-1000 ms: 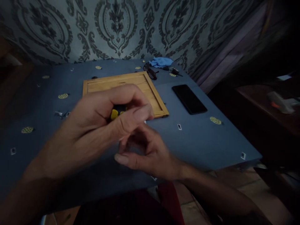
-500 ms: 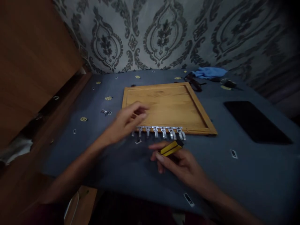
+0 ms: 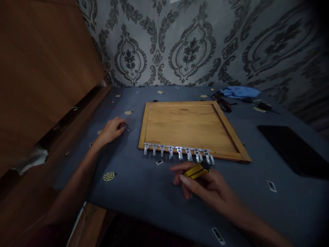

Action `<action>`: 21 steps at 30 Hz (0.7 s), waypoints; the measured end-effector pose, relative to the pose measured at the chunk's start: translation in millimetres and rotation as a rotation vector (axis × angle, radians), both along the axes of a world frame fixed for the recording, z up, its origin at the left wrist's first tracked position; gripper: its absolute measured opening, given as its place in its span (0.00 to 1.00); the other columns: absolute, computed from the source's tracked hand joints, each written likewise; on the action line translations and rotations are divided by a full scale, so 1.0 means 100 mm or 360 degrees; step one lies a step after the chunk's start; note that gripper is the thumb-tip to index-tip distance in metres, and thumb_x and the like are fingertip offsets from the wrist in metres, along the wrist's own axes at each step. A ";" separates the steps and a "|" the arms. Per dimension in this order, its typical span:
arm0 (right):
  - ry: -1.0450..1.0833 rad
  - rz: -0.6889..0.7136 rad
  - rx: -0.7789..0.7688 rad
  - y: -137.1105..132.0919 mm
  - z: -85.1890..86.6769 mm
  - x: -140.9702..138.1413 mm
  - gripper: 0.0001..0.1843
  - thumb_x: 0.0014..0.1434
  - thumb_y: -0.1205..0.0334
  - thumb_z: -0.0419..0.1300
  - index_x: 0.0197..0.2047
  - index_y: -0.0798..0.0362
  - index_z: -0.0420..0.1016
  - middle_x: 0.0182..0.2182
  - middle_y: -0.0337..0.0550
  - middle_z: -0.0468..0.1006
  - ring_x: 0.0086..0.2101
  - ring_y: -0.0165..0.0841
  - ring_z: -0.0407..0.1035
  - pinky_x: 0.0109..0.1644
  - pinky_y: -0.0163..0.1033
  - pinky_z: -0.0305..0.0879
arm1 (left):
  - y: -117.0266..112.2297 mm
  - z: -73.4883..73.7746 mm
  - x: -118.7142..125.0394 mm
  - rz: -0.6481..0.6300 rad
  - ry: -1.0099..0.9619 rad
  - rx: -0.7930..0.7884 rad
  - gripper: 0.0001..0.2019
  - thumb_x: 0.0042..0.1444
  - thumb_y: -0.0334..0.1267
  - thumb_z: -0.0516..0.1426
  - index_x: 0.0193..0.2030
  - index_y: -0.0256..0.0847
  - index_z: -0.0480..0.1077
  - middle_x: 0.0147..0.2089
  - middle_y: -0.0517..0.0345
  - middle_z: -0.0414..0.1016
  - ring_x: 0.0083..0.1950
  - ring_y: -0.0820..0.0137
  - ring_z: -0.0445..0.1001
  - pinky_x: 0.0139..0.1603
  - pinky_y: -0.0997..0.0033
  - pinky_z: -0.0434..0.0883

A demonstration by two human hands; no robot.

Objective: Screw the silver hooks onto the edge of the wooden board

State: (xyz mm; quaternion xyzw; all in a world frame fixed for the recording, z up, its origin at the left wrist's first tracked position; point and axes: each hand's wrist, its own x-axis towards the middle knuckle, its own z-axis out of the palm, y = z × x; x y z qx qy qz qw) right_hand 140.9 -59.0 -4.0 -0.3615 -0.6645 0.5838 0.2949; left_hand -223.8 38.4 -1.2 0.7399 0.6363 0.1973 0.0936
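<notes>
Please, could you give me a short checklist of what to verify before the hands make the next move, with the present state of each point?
1. Right hand holds the yellow-black tool securely: ok, fingers closed around it.
2. Left hand has gripped the small metal piece: cannot tell, fingertips partly cover it.
3. Metal clips lie in one row along the near edge of the wooden frame: ok.
4. Tool's working end is safely closed: cannot tell, too dark.
5. Phone lies apart from both hands: ok.

A dark phone [image 3: 293, 149] lies flat on the blue table [image 3: 144, 192]. Glasses [image 3: 224, 103] and a blue cloth [image 3: 240, 92] sit near the patterned wall [image 3: 180, 44].
</notes>
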 end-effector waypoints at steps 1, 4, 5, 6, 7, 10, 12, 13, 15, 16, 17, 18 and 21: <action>-0.0006 0.0022 -0.0002 0.01 0.00 -0.01 0.22 0.66 0.41 0.60 0.51 0.50 0.79 0.35 0.45 0.81 0.26 0.29 0.73 0.32 0.38 0.74 | -0.01 -0.01 0.00 -0.0003 -0.0001 -0.0017 0.09 0.56 0.36 0.56 0.39 0.40 0.77 0.33 0.58 0.72 0.37 0.66 0.70 0.42 0.66 0.67; -0.0014 0.0068 -0.0012 0.05 -0.02 -0.05 0.22 0.66 0.41 0.61 0.50 0.50 0.80 0.36 0.46 0.80 0.26 0.29 0.73 0.33 0.38 0.75 | -0.05 -0.01 -0.02 0.0014 -0.0028 -0.0067 0.10 0.56 0.41 0.57 0.38 0.40 0.77 0.35 0.57 0.73 0.36 0.67 0.69 0.41 0.67 0.67; -0.0007 0.0084 -0.0014 0.06 -0.03 -0.07 0.22 0.65 0.41 0.61 0.50 0.51 0.80 0.36 0.46 0.80 0.26 0.28 0.73 0.32 0.38 0.75 | -0.06 -0.01 -0.03 0.0020 -0.0041 -0.0083 0.10 0.56 0.42 0.58 0.39 0.39 0.77 0.35 0.57 0.73 0.36 0.68 0.69 0.40 0.67 0.67; 0.0007 0.0097 -0.0015 0.07 -0.05 -0.09 0.23 0.66 0.41 0.61 0.50 0.51 0.80 0.36 0.46 0.80 0.26 0.28 0.72 0.32 0.37 0.74 | -0.07 -0.02 -0.05 0.0026 -0.0052 -0.0097 0.11 0.56 0.42 0.58 0.39 0.39 0.77 0.36 0.57 0.73 0.36 0.68 0.69 0.40 0.68 0.67; 0.0021 0.0103 -0.0013 0.08 -0.07 -0.10 0.23 0.66 0.41 0.61 0.50 0.51 0.80 0.35 0.46 0.81 0.25 0.28 0.72 0.31 0.36 0.74 | -0.09 -0.02 -0.06 0.0030 -0.0061 -0.0111 0.11 0.55 0.42 0.59 0.39 0.39 0.77 0.36 0.57 0.73 0.36 0.68 0.69 0.40 0.68 0.67; 0.0037 0.0067 0.0027 0.08 -0.13 -0.12 0.22 0.66 0.42 0.60 0.51 0.52 0.80 0.33 0.45 0.81 0.24 0.27 0.73 0.29 0.35 0.73 | -0.12 -0.03 -0.10 0.0033 -0.0075 -0.0150 0.09 0.55 0.40 0.59 0.39 0.39 0.77 0.35 0.58 0.72 0.35 0.69 0.69 0.40 0.68 0.66; 0.0021 0.0036 0.0072 0.08 -0.15 -0.13 0.22 0.66 0.43 0.60 0.50 0.52 0.80 0.32 0.44 0.82 0.23 0.27 0.73 0.29 0.35 0.73 | -0.14 -0.03 -0.12 0.0028 -0.0080 -0.0172 0.07 0.55 0.39 0.59 0.37 0.39 0.76 0.34 0.59 0.72 0.35 0.69 0.69 0.41 0.68 0.66; 0.0009 0.0030 0.0088 0.07 -0.15 -0.13 0.22 0.66 0.43 0.60 0.49 0.52 0.80 0.31 0.44 0.82 0.23 0.27 0.73 0.29 0.35 0.73 | -0.15 -0.03 -0.13 0.0023 -0.0083 -0.0180 0.06 0.55 0.38 0.59 0.36 0.40 0.76 0.33 0.59 0.71 0.35 0.68 0.69 0.41 0.68 0.65; -0.0015 0.0023 0.0098 0.07 -0.15 -0.14 0.21 0.66 0.43 0.60 0.48 0.52 0.80 0.31 0.44 0.82 0.23 0.27 0.72 0.29 0.35 0.74 | -0.16 -0.03 -0.13 0.0012 -0.0091 -0.0188 0.05 0.55 0.37 0.60 0.35 0.40 0.76 0.33 0.59 0.70 0.35 0.68 0.68 0.40 0.68 0.64; -0.0030 0.0019 0.0098 0.07 -0.14 -0.14 0.21 0.66 0.43 0.60 0.47 0.52 0.81 0.31 0.44 0.82 0.23 0.27 0.72 0.29 0.34 0.74 | -0.17 -0.03 -0.13 0.0005 -0.0097 -0.0189 0.04 0.55 0.37 0.60 0.34 0.40 0.75 0.32 0.60 0.70 0.35 0.68 0.68 0.40 0.67 0.64; -0.0050 0.0009 0.0105 0.06 -0.14 -0.14 0.21 0.66 0.43 0.60 0.46 0.52 0.81 0.31 0.45 0.82 0.22 0.27 0.72 0.28 0.34 0.74 | -0.18 -0.03 -0.13 -0.0001 -0.0107 -0.0185 0.03 0.55 0.36 0.60 0.34 0.40 0.75 0.32 0.60 0.69 0.35 0.68 0.68 0.41 0.67 0.63; -0.0079 -0.0005 0.0128 0.06 -0.13 -0.15 0.21 0.65 0.43 0.60 0.46 0.52 0.82 0.31 0.45 0.83 0.22 0.27 0.71 0.27 0.34 0.73 | -0.18 -0.03 -0.12 -0.0007 -0.0121 -0.0178 0.03 0.55 0.36 0.59 0.33 0.41 0.75 0.31 0.60 0.69 0.35 0.68 0.67 0.41 0.67 0.62; -0.0183 -0.0057 0.0286 0.05 -0.09 -0.15 0.19 0.65 0.44 0.61 0.43 0.50 0.84 0.30 0.45 0.83 0.26 0.31 0.75 0.29 0.36 0.74 | -0.20 -0.04 -0.10 -0.0013 -0.0198 -0.0140 0.04 0.56 0.34 0.58 0.31 0.41 0.73 0.31 0.60 0.68 0.35 0.67 0.66 0.41 0.66 0.60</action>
